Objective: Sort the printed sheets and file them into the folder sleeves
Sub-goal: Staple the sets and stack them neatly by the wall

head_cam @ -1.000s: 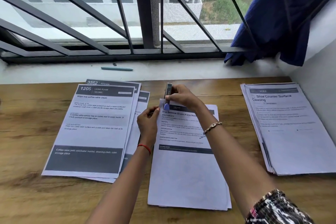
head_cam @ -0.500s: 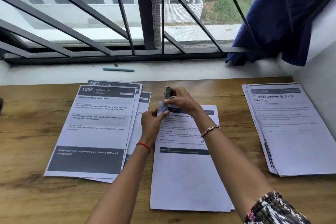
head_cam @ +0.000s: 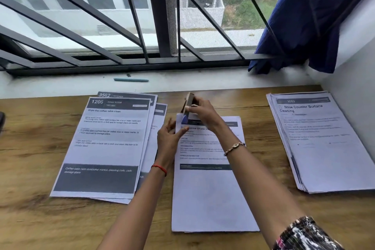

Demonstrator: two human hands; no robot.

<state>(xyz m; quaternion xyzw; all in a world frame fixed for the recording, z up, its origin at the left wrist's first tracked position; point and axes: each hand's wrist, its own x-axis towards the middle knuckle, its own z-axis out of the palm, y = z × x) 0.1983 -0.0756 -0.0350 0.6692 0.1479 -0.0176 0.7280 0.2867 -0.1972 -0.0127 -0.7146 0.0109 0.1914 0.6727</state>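
1. A wooden table (head_cam: 30,148) carries three lots of paper.
2. A thick pile (head_cam: 324,158) lies at 3 o'clock and a fanned pile (head_cam: 105,148) at 9 o'clock.
3. The middle sheets (head_cam: 209,199) lie at 6 o'clock, between the two piles.
4. The left hand (head_cam: 168,140) has half-curled fingers and its thumb at the middle sheets' left edge. The blur hides whether it pinches them.
5. The right hand (head_cam: 205,113) grips a small stapler (head_cam: 188,101) at the middle sheets' 11 o'clock corner.
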